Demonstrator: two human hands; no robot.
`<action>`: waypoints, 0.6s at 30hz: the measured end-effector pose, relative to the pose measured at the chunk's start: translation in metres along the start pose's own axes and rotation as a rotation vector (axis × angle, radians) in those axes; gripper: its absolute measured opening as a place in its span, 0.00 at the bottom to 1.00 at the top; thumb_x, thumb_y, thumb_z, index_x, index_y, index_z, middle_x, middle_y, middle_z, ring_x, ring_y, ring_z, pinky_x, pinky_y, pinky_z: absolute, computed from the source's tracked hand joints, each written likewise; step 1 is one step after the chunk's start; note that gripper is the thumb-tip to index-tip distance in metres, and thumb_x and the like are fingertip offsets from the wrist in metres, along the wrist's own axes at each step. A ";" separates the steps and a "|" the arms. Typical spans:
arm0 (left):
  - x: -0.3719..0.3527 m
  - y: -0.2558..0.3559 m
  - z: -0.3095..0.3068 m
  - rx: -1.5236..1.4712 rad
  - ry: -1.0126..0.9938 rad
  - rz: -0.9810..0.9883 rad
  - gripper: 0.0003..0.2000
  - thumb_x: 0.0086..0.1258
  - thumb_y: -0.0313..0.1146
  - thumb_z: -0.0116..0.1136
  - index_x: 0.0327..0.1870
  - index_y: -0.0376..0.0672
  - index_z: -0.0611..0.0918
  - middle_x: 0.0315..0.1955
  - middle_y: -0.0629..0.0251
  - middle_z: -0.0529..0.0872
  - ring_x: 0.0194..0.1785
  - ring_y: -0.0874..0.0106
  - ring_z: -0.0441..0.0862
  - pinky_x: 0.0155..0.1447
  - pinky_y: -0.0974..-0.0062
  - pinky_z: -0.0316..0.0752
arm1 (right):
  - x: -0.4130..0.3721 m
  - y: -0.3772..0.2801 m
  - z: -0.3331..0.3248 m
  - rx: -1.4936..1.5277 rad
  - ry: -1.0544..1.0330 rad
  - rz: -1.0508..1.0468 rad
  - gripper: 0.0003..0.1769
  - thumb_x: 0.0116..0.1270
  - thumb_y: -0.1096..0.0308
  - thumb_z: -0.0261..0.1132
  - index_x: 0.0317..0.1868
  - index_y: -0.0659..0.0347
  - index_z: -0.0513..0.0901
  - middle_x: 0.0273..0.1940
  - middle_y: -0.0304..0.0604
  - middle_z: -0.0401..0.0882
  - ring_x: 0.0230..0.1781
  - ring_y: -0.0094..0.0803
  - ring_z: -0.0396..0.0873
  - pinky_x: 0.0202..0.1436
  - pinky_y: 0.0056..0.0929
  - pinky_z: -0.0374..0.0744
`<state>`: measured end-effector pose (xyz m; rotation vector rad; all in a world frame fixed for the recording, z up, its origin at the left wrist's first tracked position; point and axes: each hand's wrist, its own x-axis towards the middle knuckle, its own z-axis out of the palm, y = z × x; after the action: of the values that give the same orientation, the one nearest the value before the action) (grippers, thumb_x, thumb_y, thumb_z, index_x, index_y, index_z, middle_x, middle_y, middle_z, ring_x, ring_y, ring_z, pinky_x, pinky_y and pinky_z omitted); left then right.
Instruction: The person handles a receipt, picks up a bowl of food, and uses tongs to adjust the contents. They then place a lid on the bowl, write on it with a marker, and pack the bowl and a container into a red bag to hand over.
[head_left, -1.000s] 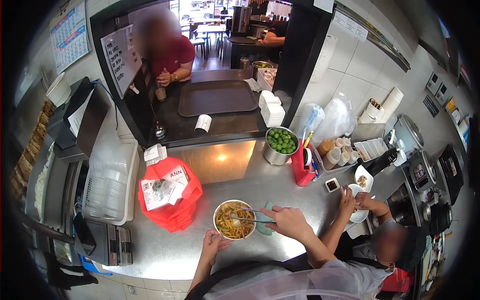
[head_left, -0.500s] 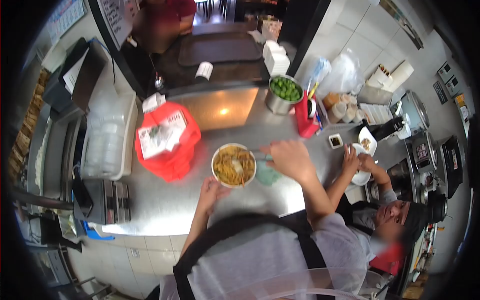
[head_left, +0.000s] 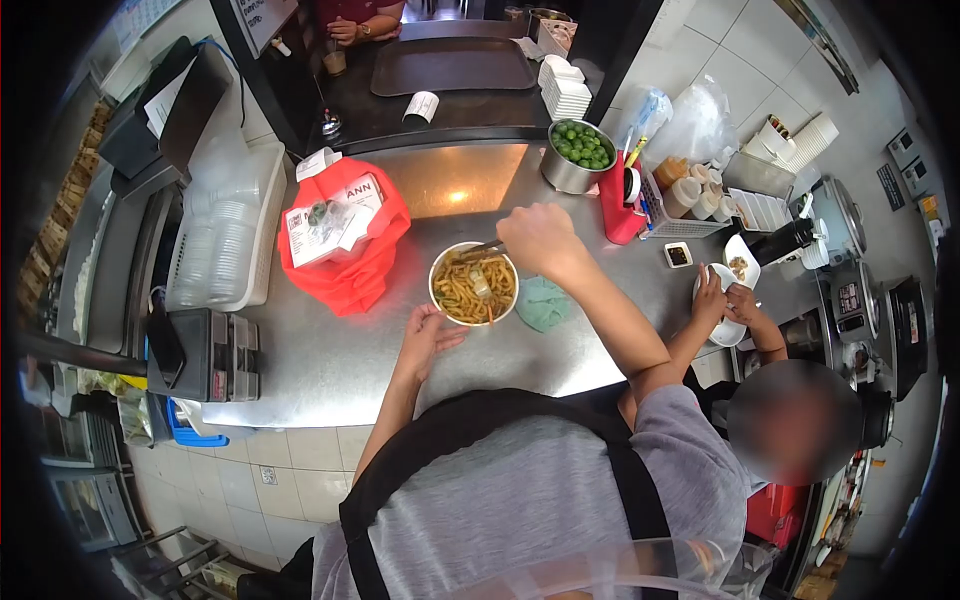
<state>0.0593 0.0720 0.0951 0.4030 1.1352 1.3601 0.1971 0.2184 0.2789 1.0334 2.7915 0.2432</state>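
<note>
A white bowl [head_left: 434, 293] of noodles [head_left: 465, 290] with a pale piece on top stands on the steel counter. My left hand [head_left: 427, 338] is at its lower left side, fingers spread and seemingly touching the wall. Above and right of the bowl, my right hand [head_left: 540, 238] is closed round the handle end of tongs [head_left: 478, 252], whose tips reach into the noodles at the upper rim. Much of the handle is hidden by my fist. A green cloth [head_left: 545, 304] lies crumpled just right of the bowl, under my right forearm.
Left of the bowl is a red plastic bag [head_left: 350, 285] with a printed box. A metal pot of green limes [head_left: 572, 176], a red holder [head_left: 621, 215] and a basket of bottles [head_left: 690, 225] line the back right. A co-worker's hands [head_left: 712, 300] hold a white bowl at right.
My right hand has lifted and shifted left, bringing the tongs to the bowl's upper rim. My left hand stays by the bowl. The head view has shifted slightly.
</note>
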 end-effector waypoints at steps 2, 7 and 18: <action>0.000 0.000 0.001 -0.005 0.001 0.000 0.08 0.71 0.34 0.46 0.45 0.43 0.66 0.45 0.56 0.77 0.44 0.57 0.82 0.45 0.66 0.79 | -0.004 0.006 -0.005 0.045 0.072 -0.034 0.06 0.51 0.66 0.61 0.27 0.53 0.84 0.28 0.44 0.82 0.31 0.39 0.83 0.30 0.35 0.78; 0.007 -0.022 -0.006 -0.038 -0.030 0.032 0.11 0.71 0.38 0.47 0.45 0.42 0.66 0.46 0.54 0.76 0.46 0.55 0.81 0.47 0.62 0.79 | -0.025 0.009 -0.010 0.048 0.142 -0.116 0.08 0.50 0.64 0.63 0.32 0.50 0.84 0.30 0.43 0.81 0.33 0.39 0.81 0.33 0.37 0.77; -0.022 -0.012 -0.040 0.463 -0.033 0.163 0.09 0.65 0.36 0.53 0.43 0.46 0.74 0.39 0.69 0.73 0.40 0.77 0.74 0.36 0.78 0.75 | -0.088 0.023 -0.018 -0.003 0.018 -0.055 0.18 0.44 0.56 0.72 0.36 0.51 0.82 0.31 0.40 0.80 0.32 0.39 0.79 0.33 0.36 0.76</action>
<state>0.0376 0.0343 0.0763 0.8643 1.4136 1.2160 0.2743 0.1763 0.3094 0.9575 2.8297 0.2508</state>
